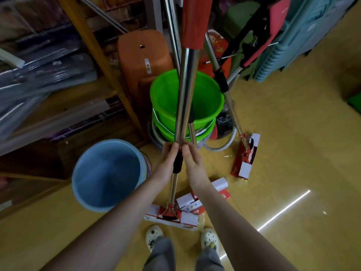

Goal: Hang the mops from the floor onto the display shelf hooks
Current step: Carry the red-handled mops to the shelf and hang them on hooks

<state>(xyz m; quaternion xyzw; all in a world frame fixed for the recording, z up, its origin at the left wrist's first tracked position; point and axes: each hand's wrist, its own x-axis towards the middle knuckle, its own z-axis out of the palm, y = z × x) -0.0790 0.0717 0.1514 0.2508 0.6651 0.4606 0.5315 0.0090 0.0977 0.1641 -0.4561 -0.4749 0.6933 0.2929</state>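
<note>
Yellow shop floor (293, 153), stock crowding ahead — both hands on the mop (185, 90): left hand (168, 161) wraps the chrome pole at the black grip (177, 163); right hand (192, 161) curls its fingers on it from the other side. That mop head (172, 213) rests below the hands, by the feet (154, 234). Best bet: lift straight up, steering clear of the green bucket (207, 98) just beyond the hands — hooks aren't in view.

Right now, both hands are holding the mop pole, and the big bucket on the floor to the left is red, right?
Not quite. The left hand and right hand do hold the mop pole, but that bucket is blue, not red, as the head view shows.
</note>
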